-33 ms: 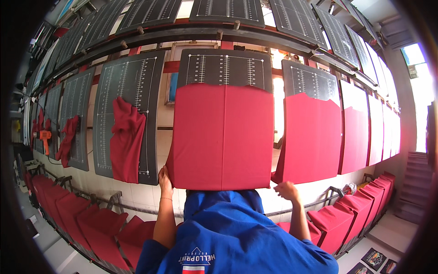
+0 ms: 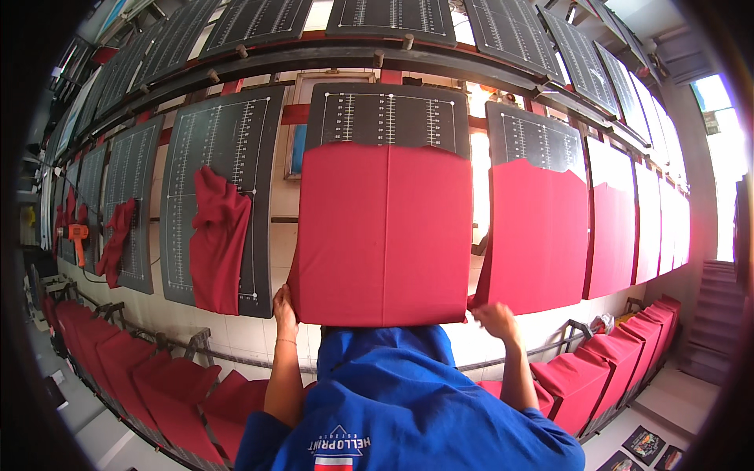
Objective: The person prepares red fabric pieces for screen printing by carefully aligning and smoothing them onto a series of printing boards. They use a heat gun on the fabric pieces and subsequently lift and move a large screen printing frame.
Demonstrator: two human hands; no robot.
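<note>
A red fabric panel point(image 2: 385, 235) lies flat over the black board point(image 2: 385, 102) in front of me, a crease running down its middle. White scale lines show on the board's bare far end. At the panel's near left corner is my left hand point(image 2: 286, 310), its fingers closed on the edge and partly hidden by the cloth. My right hand point(image 2: 496, 320) is just off the near right corner, fingers curled together, their tips at the fabric edge. The part between those tips is too small to make out clearly.
Another red panel point(image 2: 538, 235) covers the board to the right. Crumpled red cloth point(image 2: 218, 239) lies on the left board. An orange heat gun point(image 2: 77, 233) is at far left. Behind a dark rail stand more boards point(image 2: 393, 20). Red-covered boards point(image 2: 169, 385) line the lower left.
My right hand has shifted slightly up toward the near right corner of the panel. The left hand stays at its edge.
</note>
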